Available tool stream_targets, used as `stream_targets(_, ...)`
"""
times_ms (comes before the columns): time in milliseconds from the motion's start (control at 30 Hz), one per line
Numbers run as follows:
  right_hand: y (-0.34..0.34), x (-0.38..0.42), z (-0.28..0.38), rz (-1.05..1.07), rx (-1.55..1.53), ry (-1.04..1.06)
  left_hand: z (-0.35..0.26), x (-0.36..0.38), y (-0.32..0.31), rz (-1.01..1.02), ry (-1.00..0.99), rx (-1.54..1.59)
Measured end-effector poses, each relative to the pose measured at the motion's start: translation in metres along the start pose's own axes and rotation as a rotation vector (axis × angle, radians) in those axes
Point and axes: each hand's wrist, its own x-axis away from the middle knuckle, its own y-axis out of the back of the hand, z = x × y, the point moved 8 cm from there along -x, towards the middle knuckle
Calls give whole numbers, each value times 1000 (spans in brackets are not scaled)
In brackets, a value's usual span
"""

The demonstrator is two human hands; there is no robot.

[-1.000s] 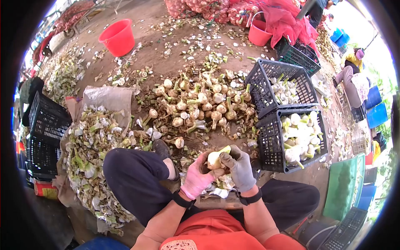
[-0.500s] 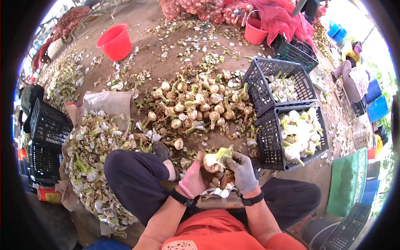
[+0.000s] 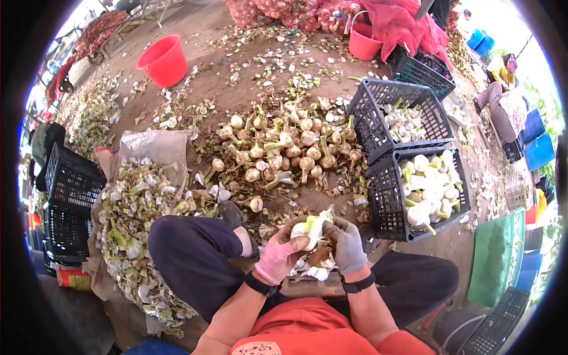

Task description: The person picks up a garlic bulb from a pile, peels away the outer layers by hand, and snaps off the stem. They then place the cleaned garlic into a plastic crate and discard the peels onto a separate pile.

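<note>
Between my knees I hold a garlic bulb with a pale green stem. My left hand, in a pinkish glove, is closed around the bulb's side. The gloved fingers of my right hand pinch the stem side, where whitish skin hangs loose. Peeled skins lie just below my hands. In front of my feet spreads a heap of unpeeled garlic. To the right, a black crate holds white peeled bulbs, and another black crate behind it holds more.
A large pile of garlic skins lies beside my left leg. Stacked black crates stand at far left. Red buckets and red net sacks sit farther back. Another person sits at far right, near blue buckets.
The bulb has turned in my hands, and a whiter, peeled surface now shows. My left fingers have shifted over its top. Skin is pulled loose near my right fingers.
</note>
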Motion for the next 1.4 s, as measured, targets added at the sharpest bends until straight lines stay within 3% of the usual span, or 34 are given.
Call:
stream_targets(167, 48, -43, -5, -137, 380, 235, 10, 4, -2, 169, 109, 146)
stream_targets(233, 49, -41, 17, -320, 1140, 558, 6, 7, -16, 214, 104, 178)
stream_targets(367, 14, -16, 40, -27, 838, 537, -1, 9, -23, 217, 75, 158)
stream_targets(400, 9, -9, 41, 70, 672, 379, -2, 8, -22, 193, 62, 112)
stream_targets(500, -18, 17, 58, 223, 607, 369, 2, 2, -16, 165, 63, 153)
stream_targets(533, -32, 28, 71, 194, 768, 447, 4, 2, -13, 154, 63, 132)
stream_targets(867, -49, 33, 74, 56, 1120, 609, 5, 4, -9, 109, 56, 142)
stream_targets(967, -52, 33, 76, 96, 1188, 592, 6, 1, 4, 85, 1, 11)
stream_targets(1033, -44, 27, 73, 108, 1075, 536, 13, 2, 1, 133, 103, 54)
stream_targets(1167, -35, 18, 61, 209, 756, 325, 7, 5, -10, 157, 80, 117)
stream_targets(1300, -51, 34, 79, 198, 971, 528, 6, 4, -10, 171, 73, 85)
stream_targets(1400, -53, 42, 80, 101, 1120, 551, 5, 4, -10, 156, 32, 30)
